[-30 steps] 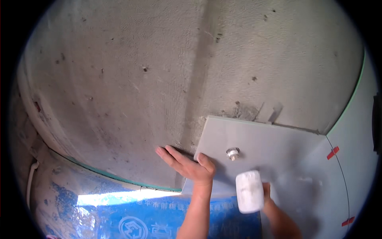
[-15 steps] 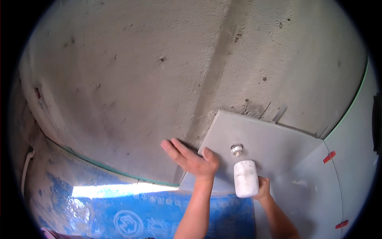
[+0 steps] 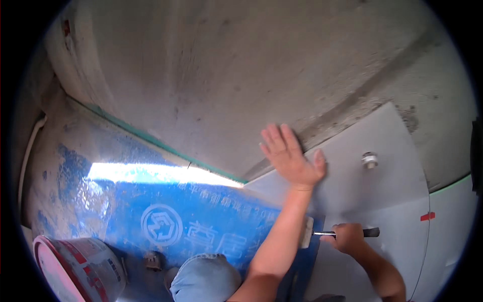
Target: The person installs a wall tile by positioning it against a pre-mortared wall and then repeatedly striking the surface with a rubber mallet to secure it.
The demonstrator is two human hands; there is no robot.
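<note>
- Right hand (image 3: 348,238) closed round the handle of a mallet (image 3: 372,232); black butt pokes out on the hand's right, metal shaft and pale head on its left.
- Mallet head partly hidden behind the left forearm; cannot tell whether it touches anything.
- Left hand (image 3: 294,163) empty, wide, fingers spread and thumb apart, above and left of the right hand.
- Grey tile (image 3: 347,176) reaches up and right from the left hand: thumb over its edge, fingers over the rough wall (image 3: 201,70). Firmness of contact cannot be told.
- Metal pipe fitting (image 3: 370,159) sticks out of the tile, right of the left hand, above the right.
- Red clip (image 3: 427,216) at a seam, well right of the mallet grip.
- Blue sheet (image 3: 201,206) below and left of the left hand.
- Pink-lidded bucket (image 3: 98,267) well left of both hands, tilted in view.
</note>
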